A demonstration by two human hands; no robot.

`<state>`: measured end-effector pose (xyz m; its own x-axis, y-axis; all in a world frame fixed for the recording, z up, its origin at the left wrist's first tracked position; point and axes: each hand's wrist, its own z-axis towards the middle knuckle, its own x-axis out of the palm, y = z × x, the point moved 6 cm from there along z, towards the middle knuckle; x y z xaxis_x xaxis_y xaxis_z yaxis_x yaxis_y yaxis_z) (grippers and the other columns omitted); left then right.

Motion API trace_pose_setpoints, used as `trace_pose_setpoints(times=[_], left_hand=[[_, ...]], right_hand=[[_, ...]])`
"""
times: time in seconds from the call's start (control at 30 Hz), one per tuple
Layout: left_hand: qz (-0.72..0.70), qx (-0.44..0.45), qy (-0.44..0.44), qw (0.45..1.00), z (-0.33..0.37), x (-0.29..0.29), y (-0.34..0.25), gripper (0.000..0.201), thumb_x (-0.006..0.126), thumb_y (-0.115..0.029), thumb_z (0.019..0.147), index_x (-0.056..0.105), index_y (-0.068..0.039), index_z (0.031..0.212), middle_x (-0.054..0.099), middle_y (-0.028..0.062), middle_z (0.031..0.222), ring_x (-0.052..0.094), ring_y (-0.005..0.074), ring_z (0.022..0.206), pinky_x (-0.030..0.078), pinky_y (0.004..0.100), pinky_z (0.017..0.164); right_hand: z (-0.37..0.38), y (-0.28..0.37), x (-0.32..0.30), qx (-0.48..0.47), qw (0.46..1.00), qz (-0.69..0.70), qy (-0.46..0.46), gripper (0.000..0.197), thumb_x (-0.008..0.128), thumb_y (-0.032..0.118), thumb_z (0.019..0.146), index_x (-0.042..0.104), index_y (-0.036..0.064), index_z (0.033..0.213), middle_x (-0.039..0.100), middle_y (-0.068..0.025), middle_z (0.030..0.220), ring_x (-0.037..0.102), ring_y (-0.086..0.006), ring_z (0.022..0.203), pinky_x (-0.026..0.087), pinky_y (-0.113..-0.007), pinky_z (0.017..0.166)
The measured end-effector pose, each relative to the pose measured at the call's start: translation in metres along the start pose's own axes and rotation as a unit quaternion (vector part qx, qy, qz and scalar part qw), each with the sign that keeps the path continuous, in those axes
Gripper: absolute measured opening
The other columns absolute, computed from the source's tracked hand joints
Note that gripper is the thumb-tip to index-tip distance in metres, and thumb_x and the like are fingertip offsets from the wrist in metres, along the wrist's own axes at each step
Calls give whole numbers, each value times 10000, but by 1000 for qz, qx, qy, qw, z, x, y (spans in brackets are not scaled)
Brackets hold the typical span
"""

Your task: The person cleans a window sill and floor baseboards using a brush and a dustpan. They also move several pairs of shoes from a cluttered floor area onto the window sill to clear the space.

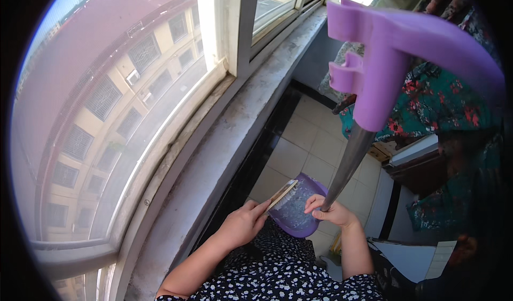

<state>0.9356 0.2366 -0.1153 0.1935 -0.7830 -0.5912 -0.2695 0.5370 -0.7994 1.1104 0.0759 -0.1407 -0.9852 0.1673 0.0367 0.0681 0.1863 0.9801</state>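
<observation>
My left hand [244,223] is closed round the end of a flat wooden brush [281,194] with pale bristles. The brush lies across the left edge of a purple dustpan [300,230], its bristles facing the pan. Greyish bits of dirt or fluff seem to cover the inside of the pan. A grey pole [348,159] slants up from my right hand [332,212], whose fingers close about its lower part. At its upper end, close to the camera, sits a purple curved handle [380,60] with two clips. How pole and pan join is hidden behind my right hand.
On my left runs a worn window sill [224,122] below an open window frame [235,39]. Pale floor tiles [288,151] with a black border lie below. Green flowered cloth [438,100] drapes at the right, above dark furniture [427,167].
</observation>
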Motion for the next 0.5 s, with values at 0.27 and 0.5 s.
trace_pose_setpoints(times=[0.27,0.5], left_hand=[[-9,7,103,995,21,56,16,404,542,-169,866,508,-95,1262,562,152,984,599,329,843,499,388,742],[9,-10,164,986,37,90,39,375,521,-208,876,523,-116,1239,571,149,951,606,342,816,493,429,746]], right_hand=[[-71,-107,-18,165,966,107,-169,129,653,54,779,675,48,906,539,-48,1037,518,-161,973,434,-288,804],[-97,-153,-25,128,946,138,-264,91,647,14,764,659,51,846,523,-55,1046,510,-157,964,423,-294,828]])
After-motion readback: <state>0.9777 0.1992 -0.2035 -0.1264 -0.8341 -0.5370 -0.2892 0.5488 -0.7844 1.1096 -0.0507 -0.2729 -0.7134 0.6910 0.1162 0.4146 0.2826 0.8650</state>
